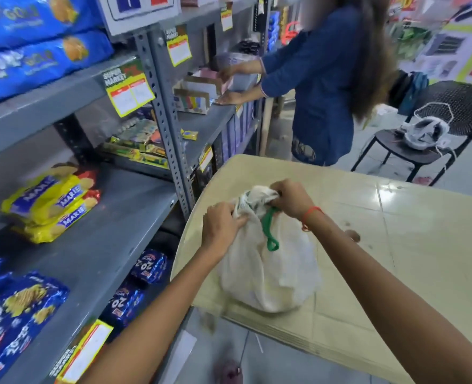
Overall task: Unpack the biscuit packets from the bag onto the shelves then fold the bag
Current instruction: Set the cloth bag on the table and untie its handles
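A full white cloth bag [268, 270] with a green drawstring [269, 231] stands upright on a beige table [381, 245]. My left hand [221, 223] pinches the left side of the bag's gathered mouth. My right hand [290, 198] grips the bunched top on the right, a red thread around its wrist. The contents of the bag are hidden. On the grey shelf [113, 234] to the left lie yellow Marie biscuit packets [52, 206] and, nearer me, blue 20-20 packets [10, 314].
Large blue packets [35, 45] fill the upper shelf. More blue packets [135, 286] sit on the lowest shelf. A person in a blue top [320, 84] handles boxes at the shelf ahead. A black chair [428, 128] with a white bundle stands at the right.
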Motion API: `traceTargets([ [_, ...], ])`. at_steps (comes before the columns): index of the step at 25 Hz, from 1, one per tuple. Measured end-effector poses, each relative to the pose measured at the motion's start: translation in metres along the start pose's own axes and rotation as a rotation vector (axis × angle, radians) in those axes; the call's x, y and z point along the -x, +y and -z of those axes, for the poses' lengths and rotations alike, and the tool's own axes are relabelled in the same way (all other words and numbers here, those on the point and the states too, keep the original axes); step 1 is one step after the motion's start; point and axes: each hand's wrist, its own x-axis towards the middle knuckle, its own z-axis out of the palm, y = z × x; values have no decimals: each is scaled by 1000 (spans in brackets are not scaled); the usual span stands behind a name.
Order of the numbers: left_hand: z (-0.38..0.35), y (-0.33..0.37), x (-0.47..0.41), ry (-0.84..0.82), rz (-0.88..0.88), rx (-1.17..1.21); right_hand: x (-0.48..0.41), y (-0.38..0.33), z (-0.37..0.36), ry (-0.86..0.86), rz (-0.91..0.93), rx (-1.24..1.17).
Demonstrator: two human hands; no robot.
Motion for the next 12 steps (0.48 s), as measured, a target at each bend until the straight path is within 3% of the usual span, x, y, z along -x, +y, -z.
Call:
traceTargets([
  [3,-40,-43,-6,-183,39,-91,3,32,-56,-133,-114,84],
  [7,-77,-82,-3,-349,65,-124,12,69,-105,-233,-236,14],
  [10,-79,-87,-7,-505,96,-124,17,83,-110,-315,-204,4],
  [12,-77,-79,-10,-435,75,-143,22,82,-108,-249,-79,50],
])
